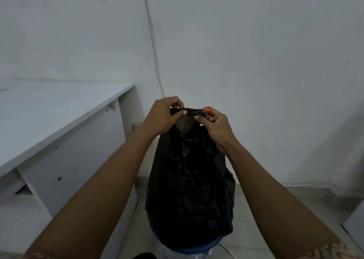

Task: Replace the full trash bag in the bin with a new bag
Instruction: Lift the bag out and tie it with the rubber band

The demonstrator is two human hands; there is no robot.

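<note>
Pinching with our left hand (pixel 160 119) and right hand (pixel 216 129), we hold the gathered neck of the black trash bag (pixel 189 180) between both grips. Its full body hangs at 6 o'clock from them, reaching the blue-rimmed bin (pixel 204 246).

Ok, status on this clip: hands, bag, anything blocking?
Fingers of left hand and right hand pinch gathered neck of full black plastic trash bag. Bag raised, bottom at blue-rimmed bin. Nearby white desk clear of it.

Plain white walls (pixel 256 42) meet in a corner ahead of me; a thin white cable (pixel 152 32) runs down it. White desk (pixel 49 111) stands to my left. Pale floor (pixel 285 205); light dim, even.
</note>
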